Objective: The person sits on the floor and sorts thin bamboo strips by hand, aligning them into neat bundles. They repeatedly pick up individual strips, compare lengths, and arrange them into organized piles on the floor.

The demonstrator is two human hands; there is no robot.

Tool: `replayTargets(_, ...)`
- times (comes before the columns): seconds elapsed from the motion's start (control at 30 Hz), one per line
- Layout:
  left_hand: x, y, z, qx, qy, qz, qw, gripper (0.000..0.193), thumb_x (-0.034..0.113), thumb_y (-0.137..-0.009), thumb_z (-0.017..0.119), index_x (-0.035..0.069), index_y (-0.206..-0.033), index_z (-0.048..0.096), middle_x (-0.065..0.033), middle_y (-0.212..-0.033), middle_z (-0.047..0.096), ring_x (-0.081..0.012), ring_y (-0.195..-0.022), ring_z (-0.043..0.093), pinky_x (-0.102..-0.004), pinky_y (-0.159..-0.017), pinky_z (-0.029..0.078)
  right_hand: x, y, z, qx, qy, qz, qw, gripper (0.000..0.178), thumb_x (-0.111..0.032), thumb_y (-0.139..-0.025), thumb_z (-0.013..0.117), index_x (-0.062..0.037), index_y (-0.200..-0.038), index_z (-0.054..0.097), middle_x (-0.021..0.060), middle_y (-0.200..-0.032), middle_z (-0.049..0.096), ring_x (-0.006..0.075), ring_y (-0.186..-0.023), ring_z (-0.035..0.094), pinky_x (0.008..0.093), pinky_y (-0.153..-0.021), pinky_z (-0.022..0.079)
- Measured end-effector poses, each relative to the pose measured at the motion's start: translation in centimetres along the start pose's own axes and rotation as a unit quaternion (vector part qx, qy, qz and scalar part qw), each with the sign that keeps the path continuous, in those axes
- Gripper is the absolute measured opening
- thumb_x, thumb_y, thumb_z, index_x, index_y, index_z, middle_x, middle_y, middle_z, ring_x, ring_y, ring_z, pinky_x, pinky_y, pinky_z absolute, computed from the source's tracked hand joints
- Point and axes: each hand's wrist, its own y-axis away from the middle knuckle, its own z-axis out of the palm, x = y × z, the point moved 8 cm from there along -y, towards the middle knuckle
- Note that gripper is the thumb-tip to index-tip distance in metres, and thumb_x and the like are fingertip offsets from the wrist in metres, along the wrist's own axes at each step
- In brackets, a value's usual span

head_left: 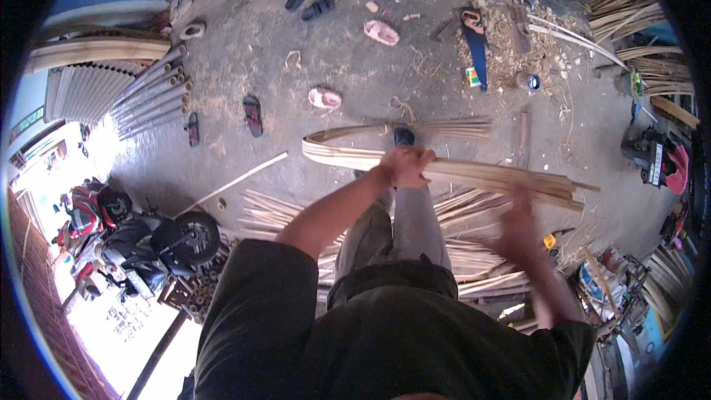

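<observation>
My left hand is closed around a bundle of long, pale split-bamboo strips in front of my legs. The bundle bends back on itself in a loop at its left end. One run of strips reaches right past my hand, with uneven ends; the other lies farther off, with blurred tips. Close to the nearer run's right part is my right hand, smeared by motion. Whether it touches the strips, and how its fingers are set, cannot be made out.
Many more strips lie on the floor around my legs. Ahead are a handsaw, wood shavings and scattered sandals. Grey pipes and motorcycles stand at left. Strip bundles line the far right.
</observation>
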Motion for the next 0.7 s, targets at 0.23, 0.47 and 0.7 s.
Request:
replayTargets(0.23, -4.3, 7.4, 1.7, -0.023, 0.001, 0.032, 0.999, 0.05, 0.041, -0.071, 0.073, 0.012, -0.106, 0.054, -0.01, -0.088, 0.063, -0.0304, -0.079, 0.067, -0.0428, -0.07, 0.055, 5.5, -3.7, 6.5, -0.19, 0.208, 0.08, 0.956, 0.077, -0.038, -0.061, 0.079, -0.0073, -0.124, 0.047, 0.0198, -0.102, 0.058, 0.0359, -0.099, 0.058, 0.0495, -0.085, 0.045)
replayTargets(0.47, -20.0, 23.6, -0.2, -0.026, -0.055, -0.025, 0.998, 0.063, 0.036, -0.056, 0.082, 0.01, -0.107, 0.055, -0.0077, -0.098, 0.063, -0.0275, -0.086, 0.064, -0.0488, -0.081, 0.049, -8.8, -14.2, 20.3, -0.093, 0.102, -0.015, 0.99, 0.051, -0.027, -0.066, 0.071, -0.0071, -0.107, 0.049, 0.0146, -0.083, 0.059, 0.0327, -0.075, 0.063, 0.046, -0.067, 0.051)
replayTargets(0.7, -12.2, 25.5, -4.7, 0.015, -0.029, -0.064, 0.997, 0.082, 0.035, -0.053, 0.084, 0.01, -0.124, 0.052, -0.0132, -0.111, 0.058, -0.0317, -0.106, 0.058, -0.0508, -0.094, 0.045, -21.5, -12.0, 14.7, -0.041, 0.162, -0.027, 0.986, 0.046, -0.027, -0.069, 0.068, -0.0064, -0.107, 0.051, 0.0131, -0.082, 0.059, 0.0315, -0.07, 0.063, 0.0446, -0.062, 0.052)
